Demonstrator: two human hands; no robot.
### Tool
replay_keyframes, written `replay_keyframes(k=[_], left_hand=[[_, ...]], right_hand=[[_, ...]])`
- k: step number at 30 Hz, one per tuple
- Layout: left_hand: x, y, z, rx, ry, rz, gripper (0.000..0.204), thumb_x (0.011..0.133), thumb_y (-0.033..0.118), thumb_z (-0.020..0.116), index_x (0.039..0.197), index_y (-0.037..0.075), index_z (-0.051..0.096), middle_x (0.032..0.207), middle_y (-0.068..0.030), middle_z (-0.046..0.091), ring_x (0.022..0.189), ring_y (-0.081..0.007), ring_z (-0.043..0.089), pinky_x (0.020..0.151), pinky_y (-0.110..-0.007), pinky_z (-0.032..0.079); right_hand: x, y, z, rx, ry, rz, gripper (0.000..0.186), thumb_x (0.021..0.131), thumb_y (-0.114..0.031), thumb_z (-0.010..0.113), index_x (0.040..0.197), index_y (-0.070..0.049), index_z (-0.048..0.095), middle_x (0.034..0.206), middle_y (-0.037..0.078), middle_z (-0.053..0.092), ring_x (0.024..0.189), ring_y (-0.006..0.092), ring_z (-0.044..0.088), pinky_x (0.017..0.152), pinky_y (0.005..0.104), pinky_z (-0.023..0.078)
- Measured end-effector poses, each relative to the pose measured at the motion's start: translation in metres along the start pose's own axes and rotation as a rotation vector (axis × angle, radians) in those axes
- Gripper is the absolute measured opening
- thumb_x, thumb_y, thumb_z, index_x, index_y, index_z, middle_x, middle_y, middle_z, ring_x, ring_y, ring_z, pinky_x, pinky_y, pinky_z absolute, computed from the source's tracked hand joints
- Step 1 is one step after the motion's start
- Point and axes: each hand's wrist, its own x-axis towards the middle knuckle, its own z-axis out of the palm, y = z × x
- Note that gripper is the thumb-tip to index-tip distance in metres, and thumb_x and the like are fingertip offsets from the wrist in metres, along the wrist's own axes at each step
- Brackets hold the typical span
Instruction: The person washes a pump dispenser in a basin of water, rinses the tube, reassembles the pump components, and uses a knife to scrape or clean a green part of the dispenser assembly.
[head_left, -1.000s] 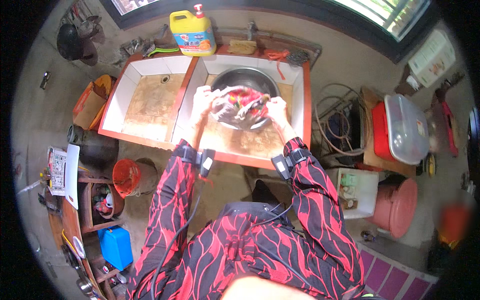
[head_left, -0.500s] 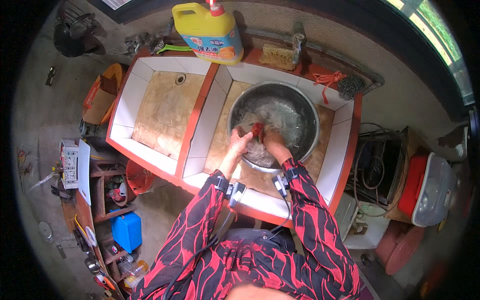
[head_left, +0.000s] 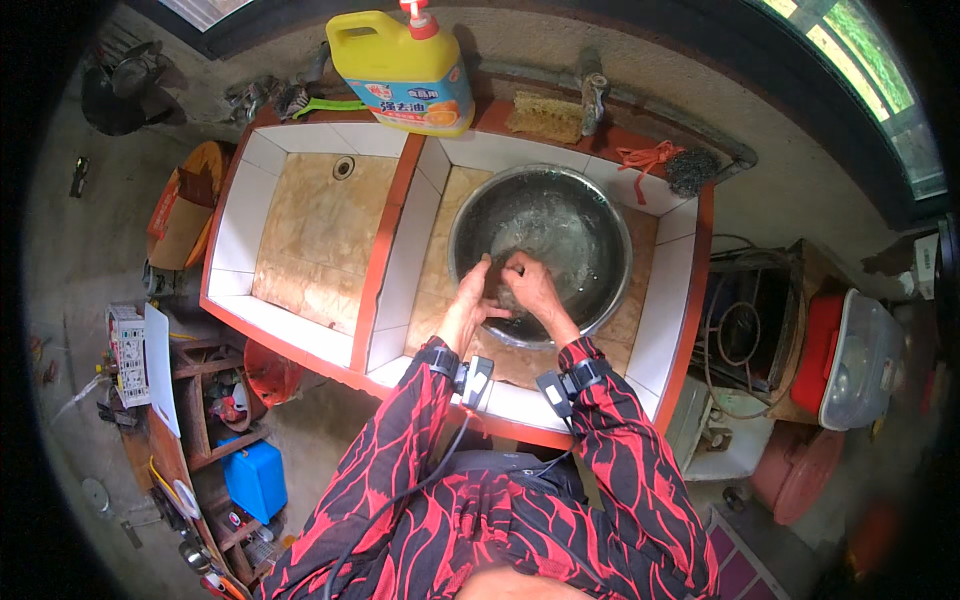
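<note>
A round metal basin (head_left: pixel 627 262) of water stands in the right-hand sink compartment, tilting slightly toward me. Over its near left rim, my left hand (head_left: pixel 474 300) is open, with the thumb apart and the fingers stretched out. Right beside it, above the water, my right hand (head_left: pixel 535 290) has its fingers curled closed. Whatever it may hold is hidden by the fingers. Pale ripples and small bubbles show on the water's surface. The red thing from the earlier frame cannot be made out.
The red-edged tiled sink (head_left: pixel 380 290) has a left compartment with a drain (head_left: pixel 344 167). Along its back ledge are a yellow detergent jug (head_left: pixel 400 75), a green-handled brush (head_left: pixel 330 105), a tan scrubbing pad (head_left: pixel 546 117), a tap (head_left: pixel 592 95) and a wire scourer (head_left: pixel 690 172).
The red thing between my hands is no longer visible. My left hand has opened out, my right hand has risen with curled fingers, and the water is calmer.
</note>
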Motion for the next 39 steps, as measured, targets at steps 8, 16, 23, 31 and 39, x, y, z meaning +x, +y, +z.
replay_keyframes(k=[8, 16, 23, 31, 39], left_hand=[[0.057, -0.023, -0.003, -0.408, -0.459, 0.561, 0.018, 0.089, 0.024, 0.053, 0.088, 0.007, 0.059, 0.079, -0.0037, 0.059, 0.072, -0.0171, 0.059, 0.063, -0.032, 0.05], [-0.004, -0.027, 0.042, -0.24, -0.426, 0.612, 0.018, 0.093, 0.024, 0.054, 0.1, 0.008, 0.059, 0.092, -0.0033, 0.059, 0.083, -0.0117, 0.057, 0.072, -0.027, 0.05], [0.0, -0.033, 0.008, 0.252, -0.147, 0.729, 0.035, 0.091, 0.029, 0.06, 0.117, 0.005, 0.058, 0.107, -0.0062, 0.06, 0.093, -0.0161, 0.06, 0.08, -0.03, 0.052], [-0.105, 0.009, 0.043, -0.005, -0.129, 0.035, 0.04, 0.086, 0.033, 0.063, 0.118, 0.009, 0.057, 0.101, -0.0066, 0.061, 0.08, -0.0168, 0.06, 0.066, -0.032, 0.052], [-0.072, -0.009, 0.039, -0.135, -0.394, 0.286, 0.044, 0.083, 0.043, 0.068, 0.113, 0.013, 0.058, 0.093, -0.0039, 0.061, 0.07, -0.0161, 0.06, 0.055, -0.031, 0.05]], right_hand=[[-0.021, -0.079, 0.004, 0.12, 0.083, -0.095, 0.02, 0.083, -0.026, 0.065, 0.084, -0.006, 0.062, 0.071, 0.014, 0.063, 0.067, 0.0315, 0.064, 0.06, 0.0381, 0.049], [0.011, -0.012, -0.028, -0.349, 0.232, -0.382, 0.019, 0.081, -0.029, 0.062, 0.084, -0.01, 0.065, 0.075, 0.014, 0.061, 0.07, 0.0341, 0.064, 0.057, 0.0397, 0.05], [-0.004, 0.048, -0.035, -0.743, 0.358, -0.022, 0.033, 0.087, -0.036, 0.056, 0.093, -0.003, 0.063, 0.095, 0.022, 0.063, 0.091, 0.04, 0.062, 0.079, 0.0487, 0.051], [-0.021, -0.016, -0.048, -0.071, -0.091, -0.293, 0.021, 0.079, -0.019, 0.063, 0.097, -0.007, 0.065, 0.099, 0.016, 0.065, 0.095, 0.032, 0.062, 0.09, 0.0435, 0.045], [-0.018, -0.073, -0.075, 0.352, -0.121, -0.309, 0.038, 0.081, -0.009, 0.072, 0.116, -0.005, 0.06, 0.106, 0.001, 0.061, 0.092, 0.0077, 0.057, 0.083, 0.0251, 0.047]])
